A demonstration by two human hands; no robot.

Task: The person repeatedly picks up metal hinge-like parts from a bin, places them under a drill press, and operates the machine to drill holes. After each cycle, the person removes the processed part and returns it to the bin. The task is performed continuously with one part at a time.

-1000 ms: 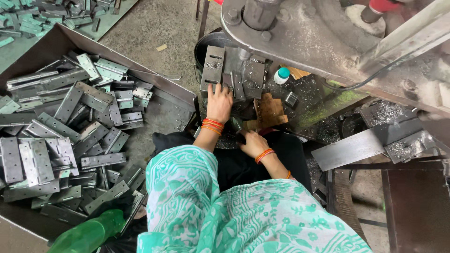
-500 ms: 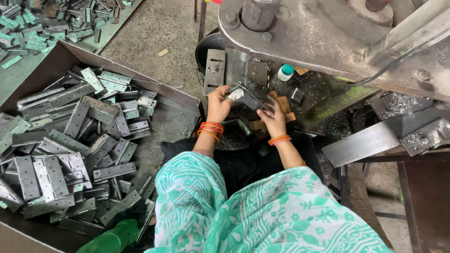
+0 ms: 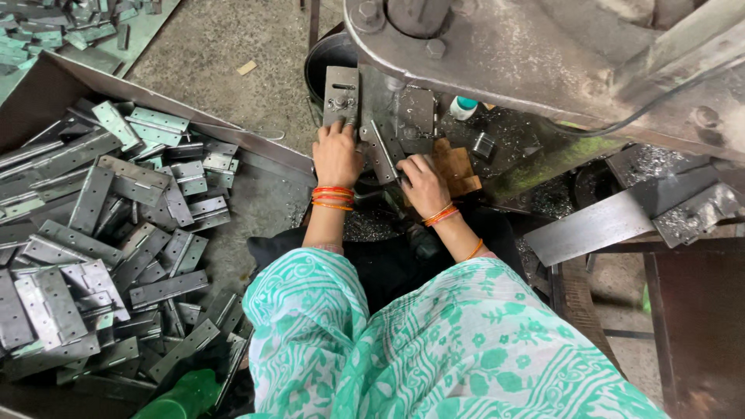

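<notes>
I'm looking straight down at both hands working under the big grey press. My left hand [image 3: 337, 154] lies palm down, fingers spread and reaching up onto a small grey metal plate [image 3: 341, 95] at the front of the machine; whether it actually pinches the plate I can't tell. My right hand [image 3: 421, 185] is curled around the lower end of a metal hinge strip [image 3: 382, 152], gripping it. The strip runs away from me, slanting up and to the left, so its far end sits between the two hands, just beside the left fingers. The right hand has it, the left is the nearer one to its free end.

Just right of the right hand is a wooden block [image 3: 456, 167], touching or nearly so, and behind that a small white and teal bottle [image 3: 464, 107]. The press body [image 3: 543, 54] overhangs everything, crowding the space above. Well off to my left, a tray [image 3: 194, 124] holds a heap of loose hinges [image 3: 101, 240].
</notes>
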